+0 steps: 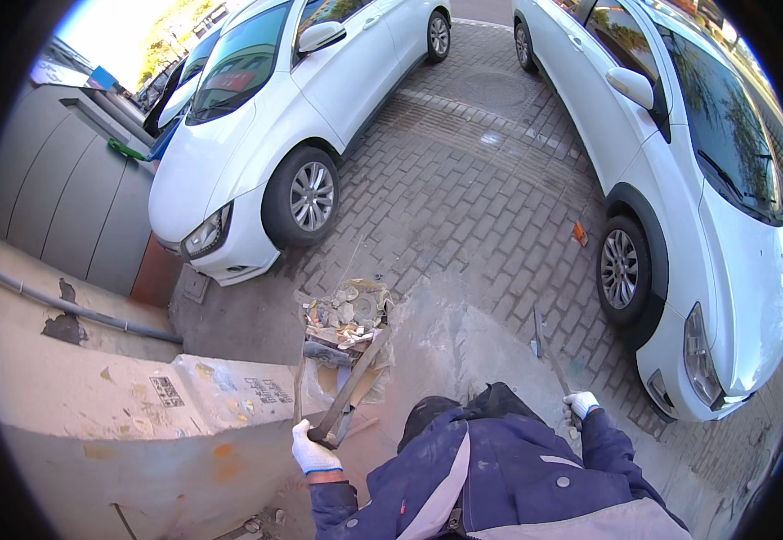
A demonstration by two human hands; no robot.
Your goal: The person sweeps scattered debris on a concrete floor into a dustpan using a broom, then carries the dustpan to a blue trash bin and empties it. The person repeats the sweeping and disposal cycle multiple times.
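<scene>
My left hand [317, 449], in a white knit glove with a blue cuff edge, is closed at the near end of long metal bars [353, 385]. These bars run forward to what looks like a handcart, with broken rubble [351, 309] heaped at its far end. How the bars join the load is hard to make out. Out to the right, my right hand [581, 405], gloved the same way, is closed around a long thin tool [550, 349]. That tool slants forward over the pavement and ends in a narrow, flat-looking part; its exact kind is unclear.
White cars stand on both sides, one at front left [229, 153] and one at right [679, 180]. Brick paving [463, 162] runs between them. A low plastered wall [184, 396] with a pipe [76, 301] borders my left. An orange scrap [580, 234] lies near the right car's wheel.
</scene>
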